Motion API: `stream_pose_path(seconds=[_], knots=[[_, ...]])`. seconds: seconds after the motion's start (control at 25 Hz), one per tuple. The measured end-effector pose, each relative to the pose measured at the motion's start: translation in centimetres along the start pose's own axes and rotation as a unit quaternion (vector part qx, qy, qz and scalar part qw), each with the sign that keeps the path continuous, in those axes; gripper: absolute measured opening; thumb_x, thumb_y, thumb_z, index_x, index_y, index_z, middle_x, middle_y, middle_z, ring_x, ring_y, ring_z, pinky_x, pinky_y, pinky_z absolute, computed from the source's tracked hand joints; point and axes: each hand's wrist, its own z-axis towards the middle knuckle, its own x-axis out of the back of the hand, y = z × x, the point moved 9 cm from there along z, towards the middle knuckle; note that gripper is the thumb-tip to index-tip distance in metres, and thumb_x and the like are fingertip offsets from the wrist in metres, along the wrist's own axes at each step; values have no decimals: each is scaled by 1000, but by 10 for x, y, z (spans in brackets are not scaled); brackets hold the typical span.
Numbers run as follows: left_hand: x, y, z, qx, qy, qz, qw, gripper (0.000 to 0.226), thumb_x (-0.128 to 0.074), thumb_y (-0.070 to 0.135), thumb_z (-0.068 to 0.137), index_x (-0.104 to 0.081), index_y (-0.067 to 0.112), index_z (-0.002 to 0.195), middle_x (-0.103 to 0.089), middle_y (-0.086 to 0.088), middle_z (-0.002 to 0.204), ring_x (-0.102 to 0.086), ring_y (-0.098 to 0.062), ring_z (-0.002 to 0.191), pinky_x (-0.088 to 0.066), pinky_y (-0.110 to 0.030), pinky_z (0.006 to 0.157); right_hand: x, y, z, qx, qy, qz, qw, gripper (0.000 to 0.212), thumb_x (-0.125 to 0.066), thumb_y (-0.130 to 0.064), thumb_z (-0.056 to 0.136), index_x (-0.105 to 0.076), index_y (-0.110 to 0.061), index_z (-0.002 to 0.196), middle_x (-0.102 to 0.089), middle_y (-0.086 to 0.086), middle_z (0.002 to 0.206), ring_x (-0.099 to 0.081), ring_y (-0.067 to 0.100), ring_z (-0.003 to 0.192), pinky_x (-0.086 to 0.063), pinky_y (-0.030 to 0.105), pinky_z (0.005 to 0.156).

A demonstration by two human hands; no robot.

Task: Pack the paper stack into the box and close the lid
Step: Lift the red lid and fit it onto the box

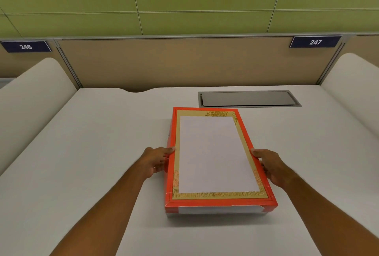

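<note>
A flat red box point(219, 202) with a gold inner border lies lengthwise on the white desk point(92, 153), near its middle. A white paper stack point(213, 153) fills the space inside the gold border, slightly askew. I cannot tell whether the paper lies in the open box or on top of a lid. Along the near end a grey-white strip shows below the red edge. My left hand point(158, 161) grips the box's left long side with the thumb on the rim. On the opposite long side my right hand point(270, 165) holds it the same way.
A grey metal cable hatch point(248, 99) is set into the desk just behind the box. A beige partition point(164, 61) with number plates 246 and 247 closes off the back. Rounded white dividers point(30, 100) rise along the left and right sides.
</note>
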Motion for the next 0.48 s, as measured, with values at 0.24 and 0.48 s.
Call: stream_pose_path(seconds=[0.24, 0.48], knots=[[-2, -9, 3, 39, 3, 19, 999, 36, -75, 29, 82, -65, 1, 102, -73, -18, 97, -71, -34, 94, -55, -49, 92, -2, -6, 4, -17, -14, -49, 999, 31, -53, -33, 96, -57, -10, 117, -65, 12, 100, -64, 30, 85, -53, 44, 72], [13, 18, 9, -43, 115, 67, 990, 19, -77, 13, 80, -68, 0, 90, -74, -16, 90, -73, -28, 79, -62, -38, 69, 10, -35, 14, 53, 36, -61, 996, 32, -70, -22, 88, -65, 1, 109, -69, 18, 109, -68, 38, 98, -56, 53, 91]])
